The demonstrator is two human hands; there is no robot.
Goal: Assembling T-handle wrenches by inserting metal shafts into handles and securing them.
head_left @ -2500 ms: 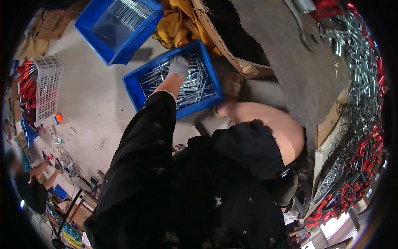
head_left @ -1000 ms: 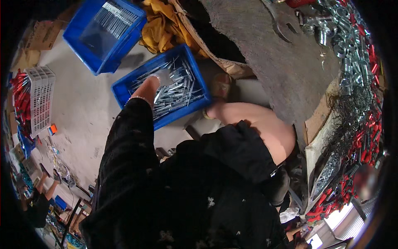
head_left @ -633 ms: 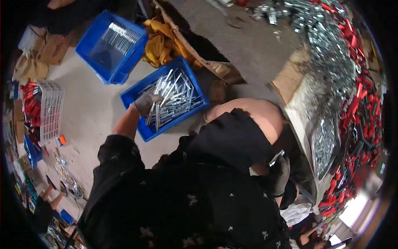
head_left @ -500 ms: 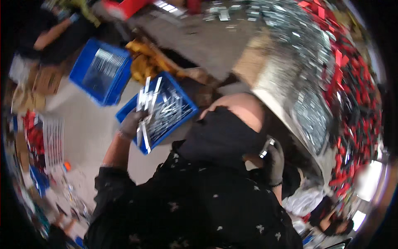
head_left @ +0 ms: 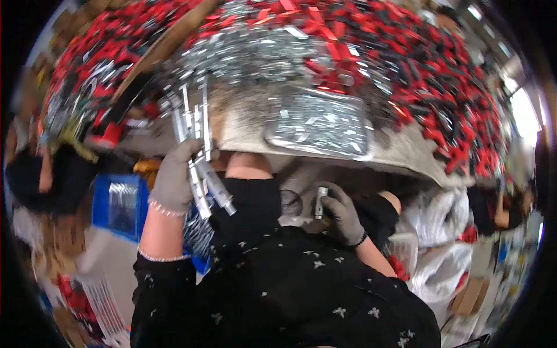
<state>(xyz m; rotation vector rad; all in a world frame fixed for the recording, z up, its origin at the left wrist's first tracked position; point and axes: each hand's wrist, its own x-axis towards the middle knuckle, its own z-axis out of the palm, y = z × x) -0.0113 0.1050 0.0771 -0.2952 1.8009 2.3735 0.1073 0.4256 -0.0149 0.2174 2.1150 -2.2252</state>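
Observation:
My left hand (head_left: pixel 174 177), in a grey glove, is closed around a bunch of long, narrow silver metal strips (head_left: pixel 206 124), raised near the table edge. The strips fan out above and below the fist. My gloved right hand (head_left: pixel 347 219) pinches a short silver metal piece (head_left: pixel 320 202) in front of my lap. Below my left forearm a blue bin (head_left: pixel 201 264) with metal strips shows in part. Ahead on the table lies a clear-rimmed tray (head_left: pixel 365 155) full of small shiny metal parts, with a loose heap of similar parts (head_left: pixel 249 58) behind it.
Red and black pieces (head_left: pixel 429 75) pile up along the back and right of the table (head_left: pixel 400 152). Another blue bin (head_left: pixel 100 203) stands at left, near a person in dark clothes (head_left: pixel 52 180). White plastic sacks (head_left: pixel 444 269) sit at right, where another person (head_left: pixel 505 209) works.
My view has swung from the blue bins at left round to the table. My left hand has lifted the strips out over the bin toward the table; my right hand still holds the small piece.

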